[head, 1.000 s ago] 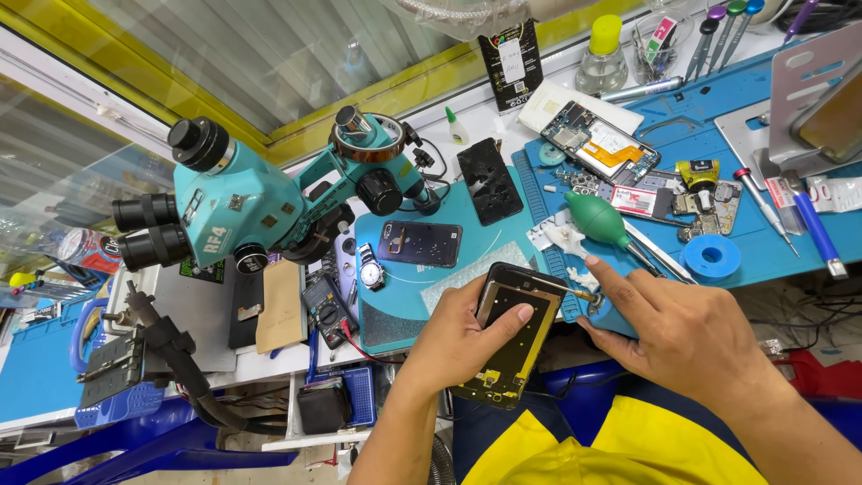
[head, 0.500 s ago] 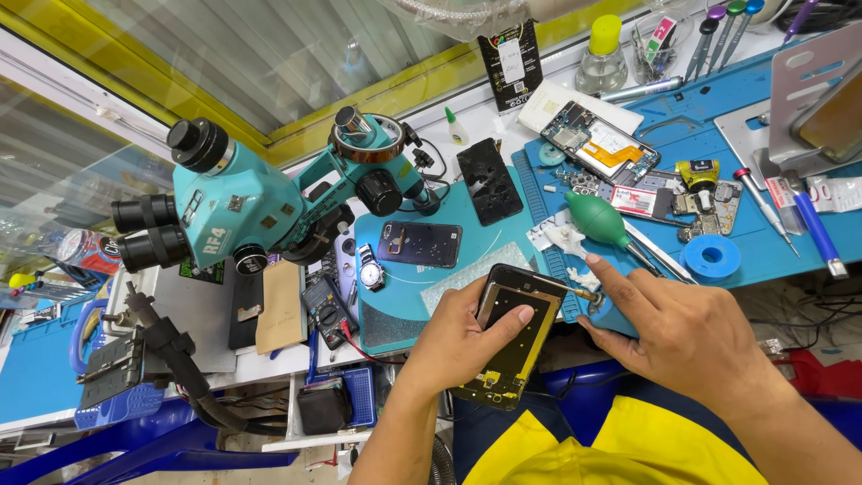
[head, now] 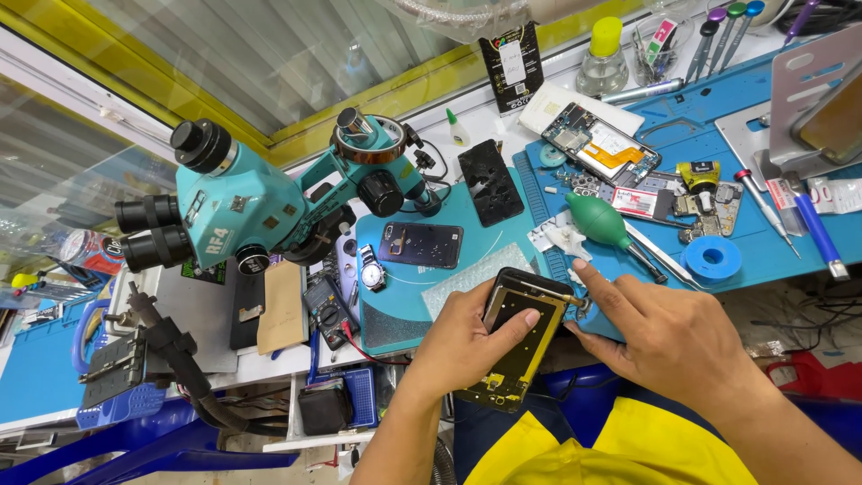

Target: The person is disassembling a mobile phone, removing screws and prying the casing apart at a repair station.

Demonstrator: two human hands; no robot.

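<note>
My left hand grips an opened phone frame, black with gold-coloured inner parts, held at the front edge of the blue work mat. The thumb lies across its middle. My right hand rests at the frame's upper right corner, fingers pinching a thin metal tool whose tip touches the frame's top edge. A dark phone lies face down on the mat just beyond the hands.
A teal microscope stands at the left. A green air blower, a blue tape roll, an opened phone body, screwdrivers and a wristwatch crowd the mat. A black module lies behind.
</note>
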